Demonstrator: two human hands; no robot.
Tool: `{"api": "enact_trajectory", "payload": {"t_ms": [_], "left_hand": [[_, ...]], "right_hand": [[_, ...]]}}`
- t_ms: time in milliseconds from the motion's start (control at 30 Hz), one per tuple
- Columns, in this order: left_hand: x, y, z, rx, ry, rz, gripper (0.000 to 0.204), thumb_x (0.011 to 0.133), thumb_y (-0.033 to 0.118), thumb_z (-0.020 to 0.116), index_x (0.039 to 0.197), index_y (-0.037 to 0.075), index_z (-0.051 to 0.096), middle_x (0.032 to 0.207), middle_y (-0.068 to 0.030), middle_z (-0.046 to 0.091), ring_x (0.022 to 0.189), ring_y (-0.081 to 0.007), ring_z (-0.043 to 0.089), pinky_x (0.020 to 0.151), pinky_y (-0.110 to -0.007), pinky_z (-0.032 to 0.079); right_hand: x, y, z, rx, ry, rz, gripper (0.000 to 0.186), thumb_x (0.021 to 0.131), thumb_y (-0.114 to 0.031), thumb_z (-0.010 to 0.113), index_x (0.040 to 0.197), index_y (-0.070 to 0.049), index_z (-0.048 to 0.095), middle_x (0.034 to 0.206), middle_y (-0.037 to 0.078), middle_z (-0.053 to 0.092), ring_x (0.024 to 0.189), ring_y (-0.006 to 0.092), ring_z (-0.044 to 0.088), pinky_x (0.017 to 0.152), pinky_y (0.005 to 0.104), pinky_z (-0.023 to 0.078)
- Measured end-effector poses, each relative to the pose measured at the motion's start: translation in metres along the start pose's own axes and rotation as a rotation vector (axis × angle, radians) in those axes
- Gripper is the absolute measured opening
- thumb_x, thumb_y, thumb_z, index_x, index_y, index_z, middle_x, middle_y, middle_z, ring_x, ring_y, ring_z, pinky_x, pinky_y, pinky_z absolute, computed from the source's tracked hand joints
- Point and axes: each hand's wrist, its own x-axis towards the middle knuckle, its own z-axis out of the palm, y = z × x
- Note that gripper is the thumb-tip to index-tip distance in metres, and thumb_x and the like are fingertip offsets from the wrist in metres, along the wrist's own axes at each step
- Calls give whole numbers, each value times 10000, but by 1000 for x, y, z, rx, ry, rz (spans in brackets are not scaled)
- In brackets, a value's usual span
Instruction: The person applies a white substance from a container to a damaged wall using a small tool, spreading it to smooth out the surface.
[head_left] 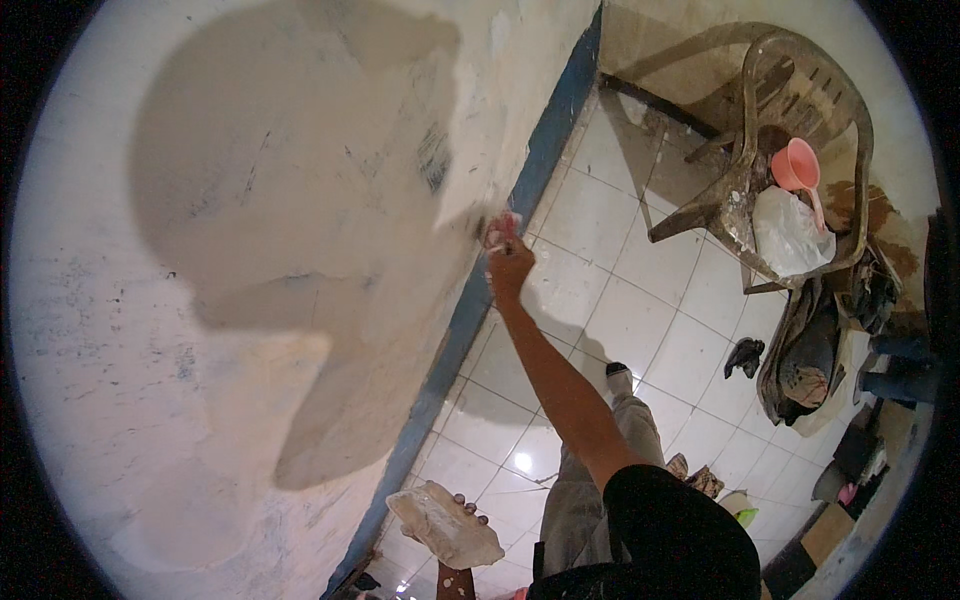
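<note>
Left fingers (pixel 470 508) curled over a pale, rough-crusted slab (pixel 445 528) at six o'clock, right fingers (pixel 515 260) closed round a small reddish object (pixel 501 228), patchy plastered wall (pixel 270 240) at nine o'clock

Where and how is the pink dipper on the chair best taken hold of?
The pink dipper is probably best gripped by its handle, approaching from the person's side: this slim part extends from the wide cup toward the picture's lower edge.
</note>
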Motion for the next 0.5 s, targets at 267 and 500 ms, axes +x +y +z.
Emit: {"api": "enact_trajectory", "payload": {"t_ms": [267,500], "left_hand": [[-7,8,-8,-77,114,-18,889,561,757,514,1241,200,376,1135,-123,459,1028,-325,462,818,-541,368],[-4,7,-13,-37,95,-22,914,564,755,515,1242,160,364,1129,-121,464,1025,-317,462,822,-546,364]], "right_hand": [[-83,14,-33,-336,-186,-593,372,730,3,500,1095,-59,540,866,93,608,708,263,582,618,346,480],[-18,2,-3,-280,-79,-45,245,784,-14,518,1018,36,571,928,127,621,768,182,584,679,224,419]]}}
